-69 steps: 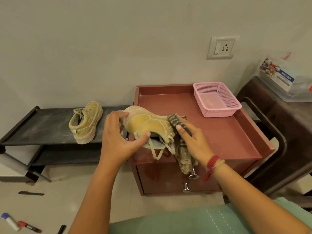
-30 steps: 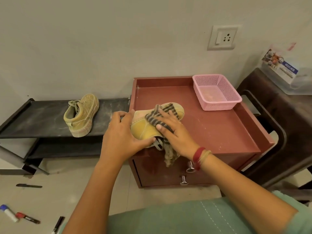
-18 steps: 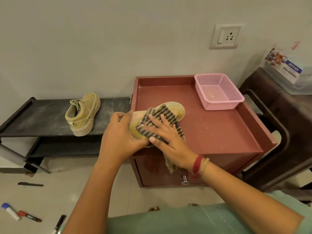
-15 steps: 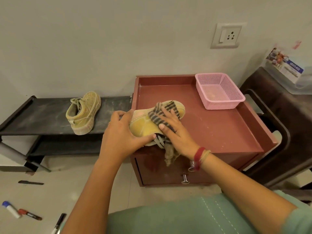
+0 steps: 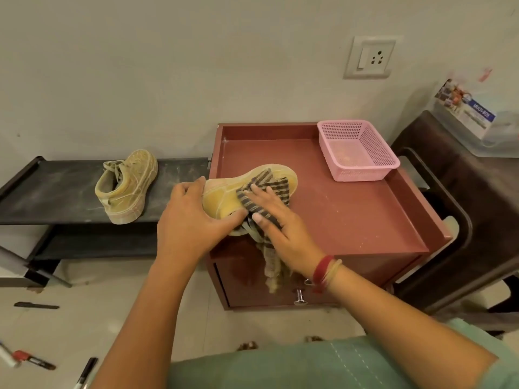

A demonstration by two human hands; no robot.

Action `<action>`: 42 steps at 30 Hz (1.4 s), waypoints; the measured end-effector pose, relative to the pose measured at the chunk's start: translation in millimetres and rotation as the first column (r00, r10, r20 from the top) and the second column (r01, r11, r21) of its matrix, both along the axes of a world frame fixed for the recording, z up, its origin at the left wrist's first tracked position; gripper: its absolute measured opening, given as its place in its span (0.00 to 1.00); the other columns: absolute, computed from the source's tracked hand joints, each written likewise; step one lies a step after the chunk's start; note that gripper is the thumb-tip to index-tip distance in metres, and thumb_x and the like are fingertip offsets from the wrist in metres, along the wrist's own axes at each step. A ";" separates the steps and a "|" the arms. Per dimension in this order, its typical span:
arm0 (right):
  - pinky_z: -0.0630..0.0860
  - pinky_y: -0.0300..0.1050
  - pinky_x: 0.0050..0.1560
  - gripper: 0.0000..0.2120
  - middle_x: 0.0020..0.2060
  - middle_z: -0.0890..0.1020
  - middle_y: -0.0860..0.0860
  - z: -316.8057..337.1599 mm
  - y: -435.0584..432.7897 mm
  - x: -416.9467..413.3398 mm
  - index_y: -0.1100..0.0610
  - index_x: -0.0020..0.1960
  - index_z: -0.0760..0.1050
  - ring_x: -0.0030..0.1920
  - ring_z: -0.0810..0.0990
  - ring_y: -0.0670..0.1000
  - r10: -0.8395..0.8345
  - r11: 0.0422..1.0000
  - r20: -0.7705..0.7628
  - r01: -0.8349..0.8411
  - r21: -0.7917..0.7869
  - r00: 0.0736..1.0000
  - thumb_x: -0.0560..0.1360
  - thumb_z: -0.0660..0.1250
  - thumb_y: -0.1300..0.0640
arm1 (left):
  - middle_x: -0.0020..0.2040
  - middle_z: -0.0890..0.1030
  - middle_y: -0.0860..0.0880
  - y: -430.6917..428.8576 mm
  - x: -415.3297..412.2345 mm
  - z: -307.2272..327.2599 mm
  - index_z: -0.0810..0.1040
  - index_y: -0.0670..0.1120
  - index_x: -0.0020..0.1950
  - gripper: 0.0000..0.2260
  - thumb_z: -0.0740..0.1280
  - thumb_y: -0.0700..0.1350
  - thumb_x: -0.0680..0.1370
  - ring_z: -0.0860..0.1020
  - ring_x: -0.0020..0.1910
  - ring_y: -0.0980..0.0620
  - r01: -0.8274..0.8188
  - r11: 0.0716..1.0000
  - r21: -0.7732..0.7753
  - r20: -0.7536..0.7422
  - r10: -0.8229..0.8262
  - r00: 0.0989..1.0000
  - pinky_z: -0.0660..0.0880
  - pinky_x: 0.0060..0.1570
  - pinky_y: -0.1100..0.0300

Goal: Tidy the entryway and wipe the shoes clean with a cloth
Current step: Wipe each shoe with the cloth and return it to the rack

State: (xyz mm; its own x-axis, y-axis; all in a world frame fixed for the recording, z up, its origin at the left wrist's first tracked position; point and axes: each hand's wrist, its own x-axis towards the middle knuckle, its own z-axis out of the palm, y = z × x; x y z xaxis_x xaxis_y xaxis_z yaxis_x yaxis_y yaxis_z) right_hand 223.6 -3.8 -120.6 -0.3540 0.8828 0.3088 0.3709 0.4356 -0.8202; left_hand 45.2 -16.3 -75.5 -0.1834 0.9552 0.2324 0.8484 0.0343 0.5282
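I've got the left hand (image 5: 191, 220) wrapped round the heel end of the yellow shoe (image 5: 222, 200), fingers curled over the far side and thumb clamped on the near side, a firm grip. The shoe is tipped onto its side at the front left corner of the red-brown cabinet (image 5: 351, 220), toe pointing toward the back right, heel hanging out over the edge. My right hand (image 5: 283, 237) is laid flat across the shoe's middle with the fingers stretched out, pressing the striped cloth (image 5: 273, 188) against the upper; the cloth fans out past the fingertips toward the toe, and its loose tail dangles below the palm, down in front of the drawer. Laces hang from under the shoe there too. A red thread band sits on that wrist. At the back right corner of the cabinet top stands the pink basket (image 5: 358, 154), well apart from the shoe. To the left, the second shoe (image 5: 126, 186) stands upright on the top shelf of the black rack (image 5: 50, 192). Markers (image 5: 31, 359) lie on the floor, lower left.
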 end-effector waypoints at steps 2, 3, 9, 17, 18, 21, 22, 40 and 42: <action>0.53 0.55 0.74 0.18 0.72 0.62 0.42 0.5 17.8 11.1 0.39 0.68 0.63 0.75 0.53 0.48 -0.105 0.993 0.011 0.106 -0.058 0.994 0.79 0.57 0.47 | 0.67 0.69 0.47 -0.5 2.2 0.6 0.65 0.48 0.74 0.46 0.69 0.72 0.63 0.70 0.66 0.47 -0.016 1.000 0.001 -0.007 0.016 1.000 0.71 0.56 0.50; 0.54 0.59 0.74 0.18 0.73 0.62 0.43 2.8 22.7 14.7 0.39 0.68 0.63 0.75 0.53 0.50 -0.145 0.985 0.021 0.147 -0.091 0.989 0.79 0.57 0.46 | 0.68 0.69 0.47 -0.6 2.1 1.3 0.64 0.48 0.74 0.46 0.68 0.72 0.64 0.70 0.66 0.47 -0.015 1.000 -0.004 -0.010 0.015 1.000 0.71 0.56 0.50; 0.55 0.51 0.74 0.19 0.71 0.64 0.39 -1.1 12.6 15.4 0.36 0.67 0.64 0.75 0.53 0.45 0.065 0.998 0.036 -0.065 0.014 0.997 0.79 0.59 0.50 | 0.68 0.68 0.48 -1.1 -3.9 4.9 0.64 0.47 0.74 0.48 0.64 0.73 0.61 0.71 0.65 0.47 0.044 0.998 -0.049 -0.018 -0.045 0.999 0.71 0.55 0.52; 0.52 0.44 0.75 0.22 0.73 0.60 0.42 -4.6 -0.2 14.8 0.44 0.73 0.58 0.76 0.50 0.45 0.042 0.985 0.239 -0.080 0.152 0.970 0.80 0.55 0.54 | 0.70 0.68 0.49 1.7 -11.2 3.2 0.64 0.48 0.75 0.45 0.70 0.69 0.64 0.70 0.66 0.49 0.062 0.997 -0.055 0.037 -0.060 0.998 0.70 0.58 0.53; 0.52 0.49 0.75 0.23 0.73 0.59 0.42 -5.4 9.2 22.3 0.43 0.72 0.58 0.76 0.50 0.47 -0.020 0.983 0.290 -0.034 0.178 0.957 0.79 0.55 0.55 | 0.70 0.68 0.49 1.7 -11.1 3.4 0.64 0.48 0.75 0.45 0.71 0.68 0.64 0.70 0.66 0.49 0.062 0.996 -0.056 0.038 -0.060 0.997 0.70 0.58 0.53; 0.53 0.53 0.75 0.21 0.73 0.57 0.40 1.8 21.3 25.5 0.41 0.72 0.59 0.75 0.48 0.46 -0.181 0.982 0.277 0.159 0.102 0.944 0.81 0.55 0.56 | 0.70 0.68 0.49 4.0 -10.1 4.2 0.65 0.48 0.74 0.44 0.70 0.69 0.65 0.70 0.67 0.49 0.045 0.998 -0.047 0.057 -0.043 0.997 0.70 0.60 0.52; 0.53 0.51 0.75 0.22 0.73 0.58 0.41 3.1 15.7 19.4 0.43 0.72 0.59 0.75 0.48 0.46 -0.140 0.987 0.242 0.115 0.114 0.960 0.81 0.56 0.56 | 0.70 0.69 0.49 4.6 -10.4 3.8 0.66 0.48 0.74 0.44 0.70 0.69 0.65 0.70 0.67 0.49 0.044 0.998 -0.044 0.063 -0.041 0.997 0.70 0.60 0.51; 0.53 0.47 0.75 0.20 0.72 0.62 0.42 0.2 1.6 8.4 0.42 0.70 0.62 0.76 0.51 0.47 -0.029 0.999 0.091 0.025 0.042 0.995 0.80 0.58 0.56 | 0.70 0.69 0.49 5.9 -12.5 4.2 0.66 0.48 0.74 0.44 0.70 0.69 0.64 0.70 0.67 0.49 0.054 0.997 -0.051 0.074 -0.050 0.996 0.70 0.59 0.52; 0.52 0.45 0.74 0.22 0.72 0.61 0.41 -4.9 1.2 14.4 0.43 0.71 0.61 0.76 0.51 0.46 0.018 0.996 0.198 -0.035 0.080 0.980 0.80 0.57 0.58 | 0.70 0.68 0.49 5.6 -12.1 4.1 0.65 0.48 0.74 0.44 0.71 0.68 0.64 0.70 0.67 0.49 0.059 0.997 -0.052 0.063 -0.055 0.996 0.70 0.59 0.52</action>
State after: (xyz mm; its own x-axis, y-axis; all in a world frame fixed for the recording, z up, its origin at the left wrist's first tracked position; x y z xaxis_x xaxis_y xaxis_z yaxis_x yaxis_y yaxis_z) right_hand 238.0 -2.7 -125.4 -0.4380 0.8467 0.3022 0.5088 0.5106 -0.6932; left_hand 33.2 -10.6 -71.4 -0.1407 0.9752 0.1706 0.8155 0.0164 0.5785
